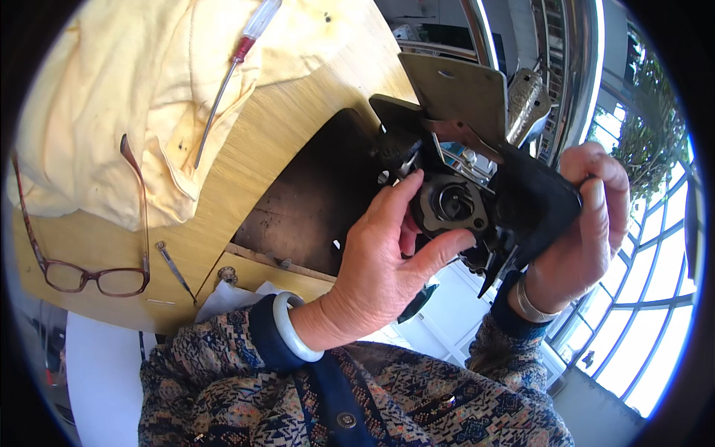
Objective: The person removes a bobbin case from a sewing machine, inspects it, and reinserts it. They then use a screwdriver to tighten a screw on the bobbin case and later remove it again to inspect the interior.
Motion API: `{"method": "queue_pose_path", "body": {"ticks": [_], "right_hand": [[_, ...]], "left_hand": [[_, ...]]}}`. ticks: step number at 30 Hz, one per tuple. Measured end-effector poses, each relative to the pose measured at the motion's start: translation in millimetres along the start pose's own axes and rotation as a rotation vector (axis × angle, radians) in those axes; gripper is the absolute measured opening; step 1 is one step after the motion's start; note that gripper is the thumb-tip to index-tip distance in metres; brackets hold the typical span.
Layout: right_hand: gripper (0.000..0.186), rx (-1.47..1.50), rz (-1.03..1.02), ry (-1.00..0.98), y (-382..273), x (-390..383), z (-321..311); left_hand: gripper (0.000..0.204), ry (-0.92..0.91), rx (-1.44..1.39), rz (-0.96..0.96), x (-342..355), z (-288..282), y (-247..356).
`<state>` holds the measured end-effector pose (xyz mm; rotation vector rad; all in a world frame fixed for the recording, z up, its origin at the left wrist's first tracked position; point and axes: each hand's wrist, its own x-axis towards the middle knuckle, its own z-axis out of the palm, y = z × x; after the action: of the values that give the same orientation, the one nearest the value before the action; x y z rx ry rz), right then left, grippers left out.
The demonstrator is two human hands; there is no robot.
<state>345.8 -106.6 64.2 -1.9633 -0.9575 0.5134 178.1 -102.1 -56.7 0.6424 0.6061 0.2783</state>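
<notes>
Hands both up close, one pale bangle on each wrist. Left hand pinches the round black metal hook housing between thumb and fingers; right hand is clenched around the black greasy mechanism block, raised over the wooden tabletop. Step in hand, as judged: seating or freeing the housing; next move calls for steady support and careful finger alignment. Farther off: one pair of brown-framed glasses, one small metal pick, one yellow cloth, one clear-handled screwdriver.

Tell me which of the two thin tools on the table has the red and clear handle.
The long screwdriver lying on the yellow cloth. The other, a short metal pick, lies on bare wood beside the glasses.
</notes>
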Motion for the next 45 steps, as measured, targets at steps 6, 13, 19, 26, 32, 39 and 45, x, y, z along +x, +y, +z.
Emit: {"method": "queue_pose_path", "body": {"ticks": [6,13,19,26,32,39,45], "right_hand": [[0.021,0.112,0.116,0.031,-4,-2,2],[0.021,0.079,0.107,-0.006,-2,2,2],[0.021,0.053,0.022,-0.042,2,3,1],[0.021,0.044,0.059,-0.003,7,4,-4],[0.021,0.075,0.058,0.006,2,5,1],[0.021,-0.321,-0.341,-0.471,-49,10,7],[0.02,-0.847,-0.616,-0.793,-67,27,30]], "left_hand": [[0.062,0.041,-0.169,-0.018,3,8,2],[0.043,0.058,-0.016,0.061,4,6,16],[0.044,0.03,0.153,0.037,5,6,20],[0.057,0.011,0.133,-0.014,4,5,19],[0.058,0.022,0.097,-0.009,6,3,13],[0.043,0.081,0.186,0.081,4,4,7],[0.045,0.069,0.148,0.1,5,7,10]]}}
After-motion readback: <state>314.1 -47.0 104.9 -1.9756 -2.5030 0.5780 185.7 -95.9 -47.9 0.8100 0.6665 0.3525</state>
